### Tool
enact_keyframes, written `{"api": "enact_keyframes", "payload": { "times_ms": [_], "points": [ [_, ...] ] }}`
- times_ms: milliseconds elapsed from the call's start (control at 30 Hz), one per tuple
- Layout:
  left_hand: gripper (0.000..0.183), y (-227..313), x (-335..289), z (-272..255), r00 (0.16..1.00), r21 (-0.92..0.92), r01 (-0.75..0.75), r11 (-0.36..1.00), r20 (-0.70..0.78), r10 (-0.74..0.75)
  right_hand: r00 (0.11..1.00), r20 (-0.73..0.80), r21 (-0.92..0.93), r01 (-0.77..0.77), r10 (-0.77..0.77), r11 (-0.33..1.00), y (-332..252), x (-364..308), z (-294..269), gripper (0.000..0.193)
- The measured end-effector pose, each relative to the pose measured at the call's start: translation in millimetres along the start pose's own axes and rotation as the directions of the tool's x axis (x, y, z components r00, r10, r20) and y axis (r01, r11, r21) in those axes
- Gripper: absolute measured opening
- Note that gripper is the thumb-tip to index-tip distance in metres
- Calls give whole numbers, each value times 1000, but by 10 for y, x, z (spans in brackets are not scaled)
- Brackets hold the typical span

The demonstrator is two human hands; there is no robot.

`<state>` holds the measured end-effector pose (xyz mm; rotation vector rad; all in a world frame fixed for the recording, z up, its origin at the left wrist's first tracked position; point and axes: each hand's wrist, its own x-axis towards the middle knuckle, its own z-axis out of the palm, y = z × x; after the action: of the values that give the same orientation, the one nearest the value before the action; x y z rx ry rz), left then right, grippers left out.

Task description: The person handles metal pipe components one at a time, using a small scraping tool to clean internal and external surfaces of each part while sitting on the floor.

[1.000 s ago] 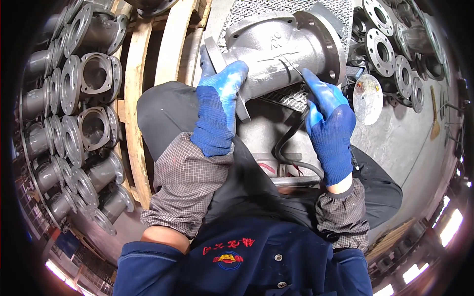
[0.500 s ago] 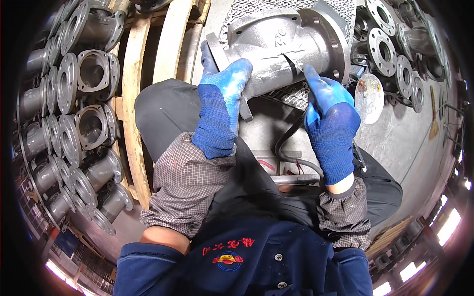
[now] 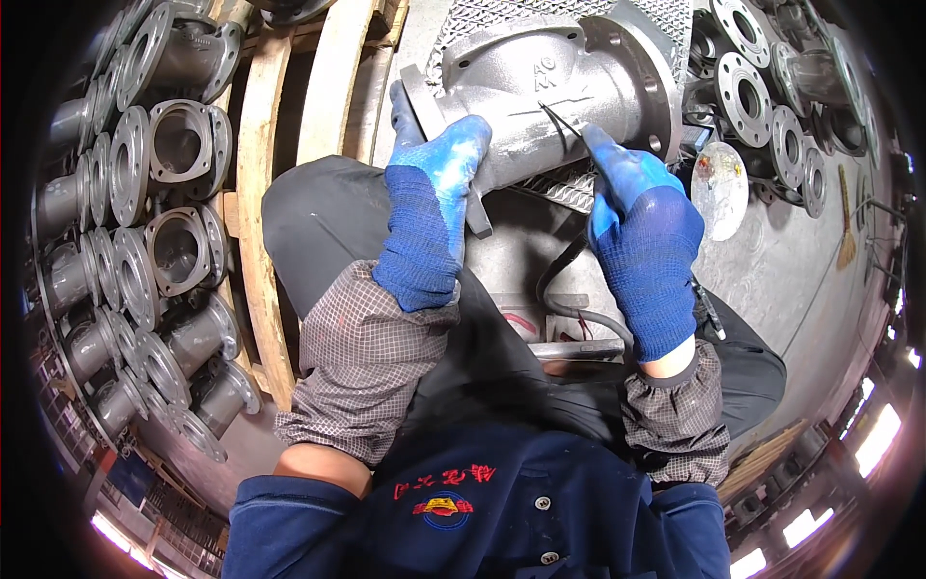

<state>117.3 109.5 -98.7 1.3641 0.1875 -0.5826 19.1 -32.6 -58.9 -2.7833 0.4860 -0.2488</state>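
A grey cast-metal valve body [image 3: 540, 116] with flanged ends and raised marks lies on its side in front of me. My left hand [image 3: 439, 154], in a blue coated glove, is closed around its left flange, fingers behind and thumb in front. My right hand [image 3: 641, 193], gloved alike, is closed on a thin scraper [image 3: 562, 120] with a dark pointed blade. The blade is seen nearly edge-on, its tip at a dark line on the casting's side. I cannot tell whether the tip touches. The glove hides most of the scraper's grip.
The casting rests on a patterned metal plate [image 3: 482, 19]. A smeared white disc [image 3: 720, 191] stands at right, before several flanged castings [image 3: 745, 92]. More castings [image 3: 178, 140] are stacked at left by a wooden pallet [image 3: 258, 193]. A dark hose [image 3: 545, 289] curves below; a broom [image 3: 847, 227] is far right.
My right hand has shifted slightly left and the scraper has turned, its blade going from broad side to nearly edge-on. My left hand and the valve body look almost unmoved.
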Motion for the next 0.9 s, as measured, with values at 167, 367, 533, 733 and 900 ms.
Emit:
{"api": "enact_keyframes", "payload": {
  "times_ms": [167,367,533,733,900],
  "points": [
    [87,-49,31,-9,1000,-63,-20,998,-15,19,999,23,44,-49,48,998,11,18,-45,41],
    [31,-21,-3,-39,995,150,-91,984,61,82,999,10,4,-50,50,999,13,14,-54,40],
    [32,-4,-18,-43,1000,104,-22,994,18,20,999,40,-10,-11,11,1000,-88,50,-52,37],
    [91,18,47,-10,997,-34,78,996,-6,-79,992,-81,73,-87,93,994,82,59,-92,34],
    [89,-180,125,-35,994,-50,-110,993,5,110,972,-212,138,-75,103,988,272,-41,17,37]
  ]
}}
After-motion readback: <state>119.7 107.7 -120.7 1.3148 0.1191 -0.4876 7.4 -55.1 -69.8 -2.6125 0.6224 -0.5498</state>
